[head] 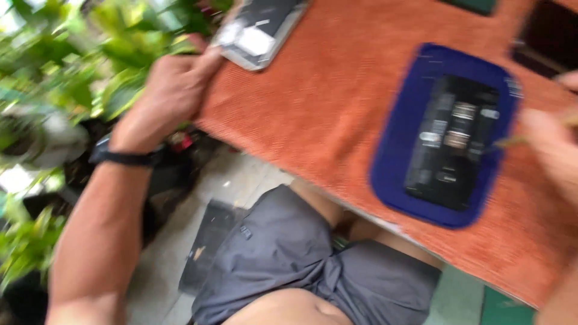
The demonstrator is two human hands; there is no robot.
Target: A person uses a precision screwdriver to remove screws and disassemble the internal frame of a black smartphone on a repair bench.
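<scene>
Grey concrete floor (241, 180) lies nearest beneath us, with a dark flat slab (208, 241) on it, and our grey shorts (289, 259) fill the bottom of the blurred frame. Above our lap runs the edge of a table under an orange woven cloth (325, 102), slanting from upper left to lower right. Green potted foliage (72, 78) crowds the left side.

On the cloth near the table's edge sits a blue mat (394, 162) bearing an opened phone (451, 141), its dark innards up. We see its long axis running away from us, tilted a little to the right at the far end.

Our right hand (551, 150), badly blurred at the right edge, pinches a thin stick-like tool (512, 141) whose tip meets the phone's right side. Our left hand (174, 90), a black band (123, 157) on its wrist, rests at the cloth's left edge; whether its fingers grip the cloth we cannot tell.

Farther off, just beyond that hand's thumb, lies a second opened device (259, 30), angled up to the right. Dark objects (542, 36) sit at the far right corner.
</scene>
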